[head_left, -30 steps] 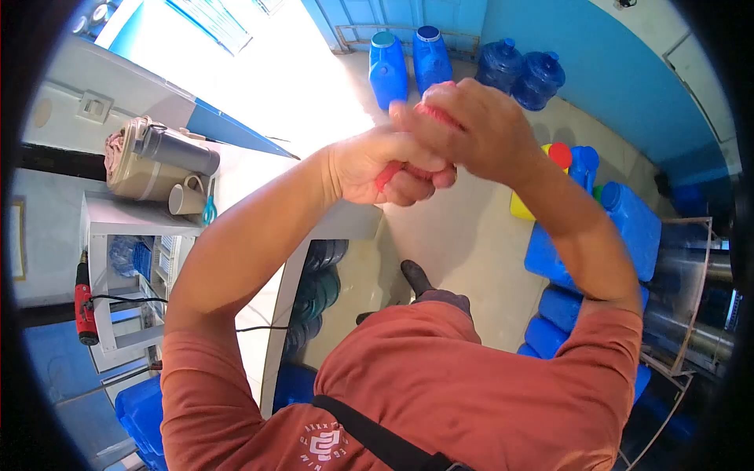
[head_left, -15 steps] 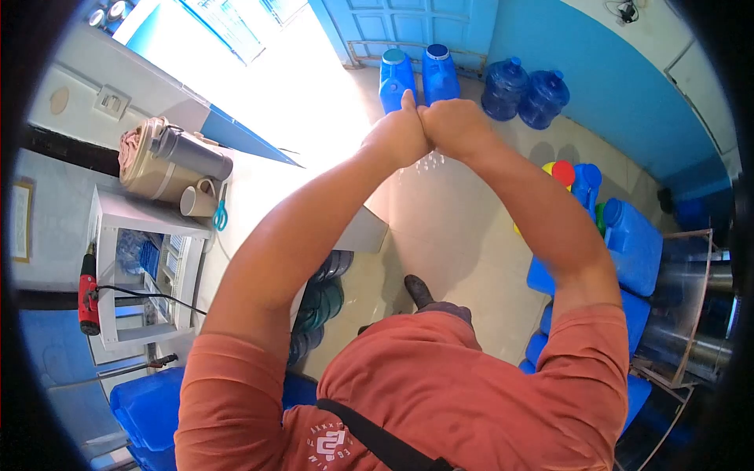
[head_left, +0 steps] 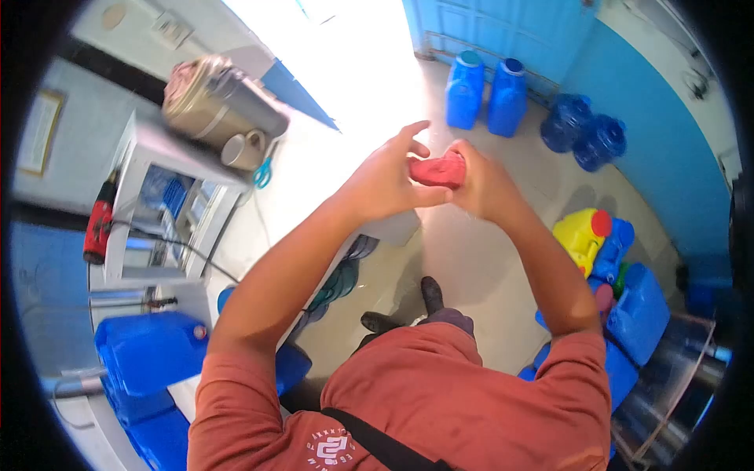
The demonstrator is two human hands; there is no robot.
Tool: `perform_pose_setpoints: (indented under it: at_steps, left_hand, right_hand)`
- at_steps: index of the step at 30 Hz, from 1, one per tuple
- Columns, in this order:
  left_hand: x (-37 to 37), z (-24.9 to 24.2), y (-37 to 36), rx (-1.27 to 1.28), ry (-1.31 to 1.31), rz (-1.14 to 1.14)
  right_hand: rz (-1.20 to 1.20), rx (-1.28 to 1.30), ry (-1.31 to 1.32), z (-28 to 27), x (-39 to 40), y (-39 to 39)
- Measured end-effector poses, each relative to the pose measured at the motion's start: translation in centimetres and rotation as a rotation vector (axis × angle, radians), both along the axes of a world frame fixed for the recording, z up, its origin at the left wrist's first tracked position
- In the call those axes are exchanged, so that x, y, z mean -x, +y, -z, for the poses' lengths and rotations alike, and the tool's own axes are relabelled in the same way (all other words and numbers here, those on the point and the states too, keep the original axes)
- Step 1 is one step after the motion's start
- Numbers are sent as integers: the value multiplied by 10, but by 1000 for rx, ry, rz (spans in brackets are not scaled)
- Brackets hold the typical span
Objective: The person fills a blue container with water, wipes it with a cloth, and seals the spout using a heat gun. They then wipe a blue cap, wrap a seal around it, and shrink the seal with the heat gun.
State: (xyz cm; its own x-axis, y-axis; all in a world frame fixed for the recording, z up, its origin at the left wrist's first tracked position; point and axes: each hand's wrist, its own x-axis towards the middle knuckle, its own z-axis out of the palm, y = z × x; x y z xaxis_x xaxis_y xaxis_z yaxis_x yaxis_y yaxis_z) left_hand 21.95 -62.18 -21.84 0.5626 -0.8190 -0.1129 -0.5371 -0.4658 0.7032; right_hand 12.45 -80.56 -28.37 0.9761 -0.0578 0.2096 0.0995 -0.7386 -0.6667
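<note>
Out in front of me, above the floor, a crumpled red cloth (head_left: 436,170) is bunched up. My right hand (head_left: 485,184) has its fingers wrapped around the cloth's right end, which is partly hidden in the grip. At the other end, my left hand (head_left: 385,177) is open, its fingers spread above the cloth and its thumb stretched along the lower edge toward my right hand.
Two blue jerrycans (head_left: 465,93) and two round water bottles (head_left: 566,123) stand by the blue door (head_left: 503,31). Jerrycans, one of them yellow (head_left: 580,239), are heaped at right. On the left counter (head_left: 302,169) are a mug (head_left: 243,151), scissors (head_left: 265,169) and a white frame (head_left: 145,145).
My two fists were pressed together with water drops falling below them. My left hand has opened and the red cloth now shows. The view has shifted, and my hands sit lower in it.
</note>
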Motion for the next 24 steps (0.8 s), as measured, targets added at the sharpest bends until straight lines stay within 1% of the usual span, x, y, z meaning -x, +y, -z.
perform_pose_setpoints:
  at_steps: [1,2,4,5,6,7,8,9,10,11,13,14,15,17,18,19,21,22,23,24]
  left_hand:
    - [6,-2,27,228,217,-132]
    - [12,3,53,227,206,-168]
    - [28,19,105,538,374,-208]
    - [41,14,127,551,349,-248]
    - [57,8,147,594,476,-395]
    - [70,0,168,642,603,-539]
    - [81,-10,189,659,579,-574]
    - [91,-20,210,617,514,-634]
    - [99,-28,231,576,449,-691]
    - [106,-34,251,596,427,-721]
    - [120,-41,295,440,132,-750]
    - [119,-47,319,314,-231,-678]
    - [125,-49,338,322,-243,-706]
    - [135,-53,376,529,-235,-851]
    - [138,-68,398,627,19,-864]
    - [138,-71,419,637,11,-876]
    - [145,-74,454,453,236,-822]
    - [145,-68,469,544,318,-791]
    - [145,-69,474,550,319,-790]
    - [146,-70,478,794,442,-838]
  right_hand:
    - [-19,-303,-47,1,4,18]
    - [-56,-308,-48,-5,7,40]
    - [-137,-1092,363,-26,13,91]
    - [-177,-1056,246,-8,15,120]
    - [-218,-1027,129,-2,12,149]
    - [-264,-1022,141,-5,10,164]
    - [-365,-773,125,-31,9,178]
    - [-462,-520,95,-52,7,195]
    - [-477,-443,-124,-62,5,214]
    - [-518,-437,-129,-67,-1,233]
    - [-658,-676,-115,-74,-7,270]
    - [-689,-611,-152,-80,-11,287]
    - [-719,-603,-150,-88,-12,300]
    - [-679,-789,149,-106,-16,322]
    - [-705,-727,210,-112,-20,331]
    - [-721,-716,211,-112,-27,339]
    - [-808,-698,421,-110,-35,353]
    - [-812,-689,422,-112,-37,361]
    - [-750,-1013,593,-114,-39,369]
    - [-665,-1334,761,-116,-42,382]
